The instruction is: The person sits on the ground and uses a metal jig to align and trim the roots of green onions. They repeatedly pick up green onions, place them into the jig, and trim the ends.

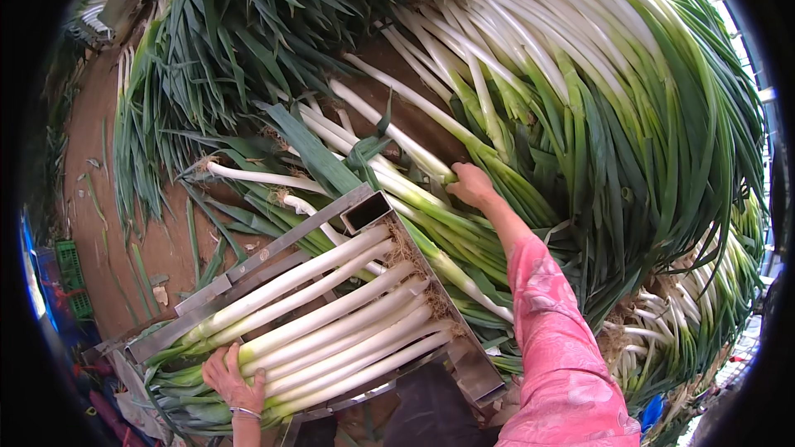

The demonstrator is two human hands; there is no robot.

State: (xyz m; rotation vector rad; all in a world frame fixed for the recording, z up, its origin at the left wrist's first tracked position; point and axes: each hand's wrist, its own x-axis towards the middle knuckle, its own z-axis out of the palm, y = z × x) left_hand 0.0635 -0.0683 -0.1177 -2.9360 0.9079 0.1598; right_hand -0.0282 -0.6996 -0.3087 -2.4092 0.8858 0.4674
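Several Welsh onions [335,323] lie side by side in a metal frame [447,304], their root ends against its right-hand plate. My left hand [235,380] is on these stalks where white turns green, fingers and thumb around part of the bundle. Beyond the frame, my right hand [473,186] grips a single Welsh onion [397,136] near the top of its white shank. Its fingertips are partly hidden under the stalk. Other loose Welsh onions [422,198] lie beside that hand, between the frame and a big heap.
A large heap of Welsh onions [559,62] rises at the right, with leafy bundles [248,43] at the upper left. Another pile [658,323] sits at lower right. Leaf scraps litter the brown ground [99,155]. A green crate [73,279] stands at far left.
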